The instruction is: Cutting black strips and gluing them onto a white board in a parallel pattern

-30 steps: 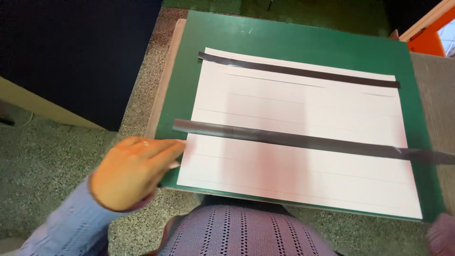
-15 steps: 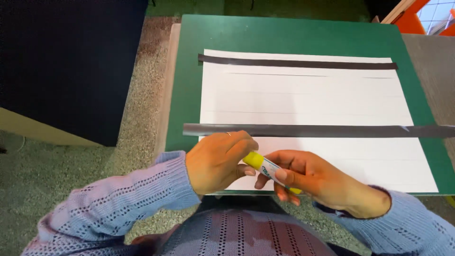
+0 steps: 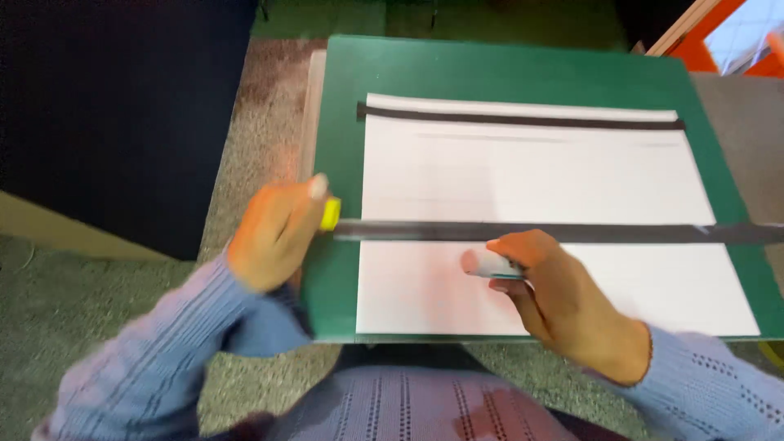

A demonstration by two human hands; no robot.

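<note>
A white sheet of paper (image 3: 531, 188) lies on a green cutting mat (image 3: 490, 69). One black strip (image 3: 523, 120) runs along the sheet's top edge and a second black strip (image 3: 572, 233) lies across its middle. My left hand (image 3: 273, 233) is at the mat's left edge, pinching a small yellow cap (image 3: 329, 214) just left of the middle strip's end. My right hand (image 3: 563, 302) rests over the lower part of the sheet, gripping a white glue stick (image 3: 488, 264) whose tip points left, just below the middle strip.
The mat lies on a speckled grey table (image 3: 261, 106). A dark panel (image 3: 114, 114) stands to the left and an orange frame (image 3: 710, 41) at the far right corner. My knitted lilac sleeves and top fill the bottom of the view.
My hands, joined on the glue stick half a second ago, have pulled apart: the left went left with the yellow cap, the right stayed over the paper with the stick.
</note>
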